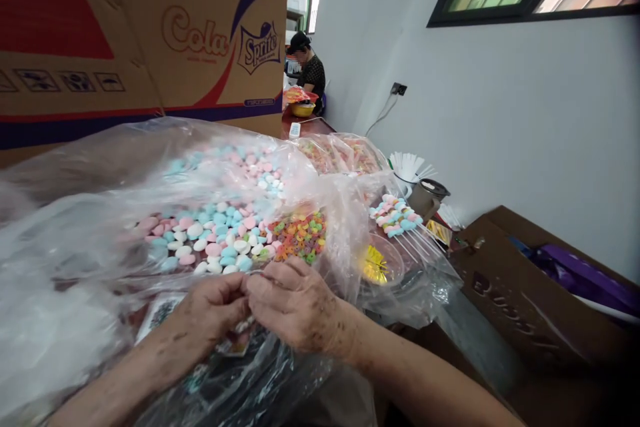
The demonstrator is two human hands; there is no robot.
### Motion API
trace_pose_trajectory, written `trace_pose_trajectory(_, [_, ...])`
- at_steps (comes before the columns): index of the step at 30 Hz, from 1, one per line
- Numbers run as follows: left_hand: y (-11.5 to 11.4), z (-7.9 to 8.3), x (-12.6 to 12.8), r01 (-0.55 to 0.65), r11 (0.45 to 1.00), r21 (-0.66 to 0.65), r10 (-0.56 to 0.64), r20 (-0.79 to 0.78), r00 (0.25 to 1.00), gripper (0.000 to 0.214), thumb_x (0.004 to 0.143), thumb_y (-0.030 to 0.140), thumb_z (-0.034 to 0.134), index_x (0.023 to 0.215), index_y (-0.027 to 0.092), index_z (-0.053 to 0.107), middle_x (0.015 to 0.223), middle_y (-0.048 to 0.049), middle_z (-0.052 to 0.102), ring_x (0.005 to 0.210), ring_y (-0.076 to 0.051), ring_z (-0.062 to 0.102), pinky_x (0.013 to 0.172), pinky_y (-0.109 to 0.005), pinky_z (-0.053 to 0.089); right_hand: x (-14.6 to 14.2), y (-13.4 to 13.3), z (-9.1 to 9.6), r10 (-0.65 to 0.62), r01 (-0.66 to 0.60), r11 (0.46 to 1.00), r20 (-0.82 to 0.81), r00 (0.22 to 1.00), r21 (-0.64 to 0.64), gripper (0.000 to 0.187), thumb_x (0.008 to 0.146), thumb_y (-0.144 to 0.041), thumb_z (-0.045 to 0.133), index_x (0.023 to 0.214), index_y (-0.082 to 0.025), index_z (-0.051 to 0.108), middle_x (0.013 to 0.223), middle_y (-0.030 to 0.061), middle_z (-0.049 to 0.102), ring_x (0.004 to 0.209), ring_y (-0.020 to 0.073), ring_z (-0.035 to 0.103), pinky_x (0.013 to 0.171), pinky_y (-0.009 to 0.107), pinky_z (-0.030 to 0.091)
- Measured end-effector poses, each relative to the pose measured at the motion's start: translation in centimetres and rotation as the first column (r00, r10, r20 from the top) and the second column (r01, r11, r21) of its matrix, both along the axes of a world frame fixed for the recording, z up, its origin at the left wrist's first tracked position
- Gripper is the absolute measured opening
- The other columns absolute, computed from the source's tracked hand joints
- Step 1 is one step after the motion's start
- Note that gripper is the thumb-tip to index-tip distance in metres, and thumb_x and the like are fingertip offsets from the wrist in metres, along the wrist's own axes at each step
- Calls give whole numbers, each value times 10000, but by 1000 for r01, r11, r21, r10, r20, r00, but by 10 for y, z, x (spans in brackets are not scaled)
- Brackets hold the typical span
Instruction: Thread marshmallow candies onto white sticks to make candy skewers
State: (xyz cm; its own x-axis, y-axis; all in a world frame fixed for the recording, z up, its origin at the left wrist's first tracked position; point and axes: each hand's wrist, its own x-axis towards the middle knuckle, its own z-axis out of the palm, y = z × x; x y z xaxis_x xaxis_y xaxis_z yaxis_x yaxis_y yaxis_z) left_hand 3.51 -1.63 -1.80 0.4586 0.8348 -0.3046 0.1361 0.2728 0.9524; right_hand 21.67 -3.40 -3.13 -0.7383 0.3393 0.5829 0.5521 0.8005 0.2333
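Note:
My left hand (213, 310) and my right hand (297, 307) meet fingertip to fingertip at the near edge of a big clear plastic bag (90, 240). Both hands are closed in a pinch; what they pinch is hidden between the fingers. Just beyond them lie pastel pink, blue and white heart candies (210, 240) and a heap of small coloured ring candies (300, 235), all inside plastic. To the right, finished skewers of pastel candies (396, 215) rest on white sticks.
A Cola/Sprite cardboard box (145, 33) stands behind the bags. A cup of white sticks (409, 170), a dark pot (429, 197) and a clear bowl with gold wrappers (380, 261) sit right. A brown carton (525, 300) is near right. Another person (310, 70) sits far back.

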Motion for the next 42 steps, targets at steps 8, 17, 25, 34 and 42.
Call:
trace_pose_trajectory(8, [-2,2,-6,159,984,-76,-163,-37,986,103,514,108,695,510,211,694,527,39,647,460,-154,521,409,-229,428,3,-1,20,229,-216,972,173,958,-91,252,1003,-175,436,854,-200,638,858,7,669,865,150,547,690,293,383])
trace_pose_trajectory(17, [-1,-19,-3,109,771,628,236,-440,867,124,714,223,596,610,220,664,563,-11,646,557,-212,588,535,-268,442,-24,3,-11,-311,315,943,54,949,-110,146,895,-95,452,856,-130,588,750,98,596,716,221,499,612,336,406])
trace_pose_trajectory(25, [-2,-40,8,13,94,996,575,-65,816,147,866,138,601,1010,167,612,1050,-160,690,1049,-308,616,954,-461,446,-34,51,-20,-519,353,852,-541,662,-387,209,898,-126,414,739,-200,528,699,34,594,696,176,538,647,278,426])
trace_pose_trajectory(34, [14,0,-7,-403,905,-134,406,553,728,403,840,543,653,966,160,657,881,-71,754,836,-230,685,746,-318,523,-59,22,-6,-441,-202,728,-673,594,-655,173,893,-240,444,755,-199,540,667,-22,541,639,123,504,614,234,397])
trace_pose_trajectory(42, [11,14,-47,-203,976,84,149,426,892,448,878,580,586,804,151,692,545,-28,677,460,-160,585,504,-257,453,-59,22,-9,-433,-151,778,-694,576,-610,173,906,-220,437,767,-197,537,658,-16,530,604,130,491,578,244,400])
